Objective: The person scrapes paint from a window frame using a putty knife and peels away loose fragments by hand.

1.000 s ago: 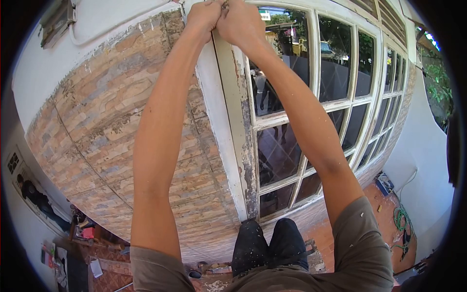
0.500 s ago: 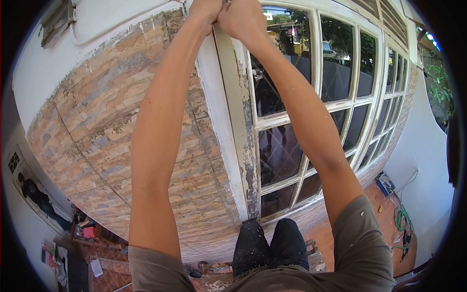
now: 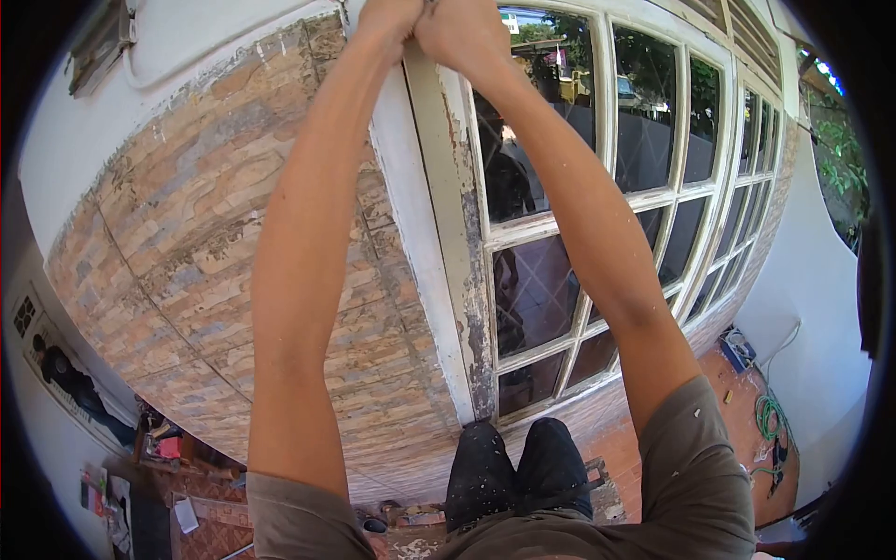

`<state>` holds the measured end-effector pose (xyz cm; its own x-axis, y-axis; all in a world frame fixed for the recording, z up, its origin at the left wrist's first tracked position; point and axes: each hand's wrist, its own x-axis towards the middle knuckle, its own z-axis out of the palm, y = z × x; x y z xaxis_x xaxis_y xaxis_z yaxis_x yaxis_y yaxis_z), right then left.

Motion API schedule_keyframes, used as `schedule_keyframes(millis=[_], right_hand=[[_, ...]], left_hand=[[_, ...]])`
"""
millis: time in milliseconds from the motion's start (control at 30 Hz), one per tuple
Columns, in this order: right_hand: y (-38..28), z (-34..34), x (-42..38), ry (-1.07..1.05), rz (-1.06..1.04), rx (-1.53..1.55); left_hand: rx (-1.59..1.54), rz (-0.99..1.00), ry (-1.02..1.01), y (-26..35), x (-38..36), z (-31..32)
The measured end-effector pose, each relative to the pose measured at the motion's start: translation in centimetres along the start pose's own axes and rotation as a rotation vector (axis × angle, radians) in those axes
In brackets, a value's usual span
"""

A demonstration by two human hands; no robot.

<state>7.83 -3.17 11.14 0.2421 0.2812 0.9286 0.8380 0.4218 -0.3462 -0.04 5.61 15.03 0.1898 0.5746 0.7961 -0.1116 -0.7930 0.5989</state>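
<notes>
Both arms reach up to the top edge of the view, where the hands meet in front of the upper part of a window frame post (image 3: 446,177). My left hand (image 3: 390,17) is closed, its fingers cut off by the edge. Close against it, my right hand (image 3: 460,35) is also curled shut. What they grip, if anything, cannot be made out. Paint is worn and flaking along the post, with dark bare patches lower down. To its right is a white-framed window (image 3: 541,228) with many panes.
Left of the post runs a stone-clad wall (image 3: 224,215), with a pale box (image 3: 98,51) above it. At lower right, a blue-grey device (image 3: 736,349) and a green cord (image 3: 770,417) lie on the tiled floor. A cluttered shelf (image 3: 173,450) stands at lower left.
Both hands stay together at the top and have shifted very slightly left in the view. The camera view has moved a little, and reflections in the panes differ.
</notes>
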Motion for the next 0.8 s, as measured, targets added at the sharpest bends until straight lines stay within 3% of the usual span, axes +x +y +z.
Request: schedule_keyframes(millis=[100, 233, 433, 567, 633, 767, 800], right_hand=[[-0.6, -2.0, -1.2, -0.017, 0.004, -0.011], [0.5, -1.5, -2.1, -0.068, 0.007, -0.045], [-0.2, -0.7, 0.6, -0.010, -0.005, -0.001], [0.8, -1.7, -0.7, -0.003, -0.022, 0.046], [2.9, -0.7, -1.3, 0.110, -0.248, 0.139], [2.6, -3.8, -6.1, 0.111, -0.281, 0.348], [4.0, -3.6, -6.3, -0.021, -0.292, 0.248]], left_hand=[[0.075, -0.185, -0.020, 2.0, -1.5, 0.3], [-0.091, -0.024, -0.010, -0.8, -3.1, 0.8], [-0.014, -0.071, -0.012, 1.1, -0.2, 0.1], [-0.057, -0.056, 0.038, 0.7, -2.1, 1.0], [0.344, 0.234, 0.167, -0.3, -3.3, 1.1], [0.088, 0.044, 0.032, 0.5, -7.3, 1.6], [0.089, 0.042, 0.032, 0.5, -8.4, 1.4]])
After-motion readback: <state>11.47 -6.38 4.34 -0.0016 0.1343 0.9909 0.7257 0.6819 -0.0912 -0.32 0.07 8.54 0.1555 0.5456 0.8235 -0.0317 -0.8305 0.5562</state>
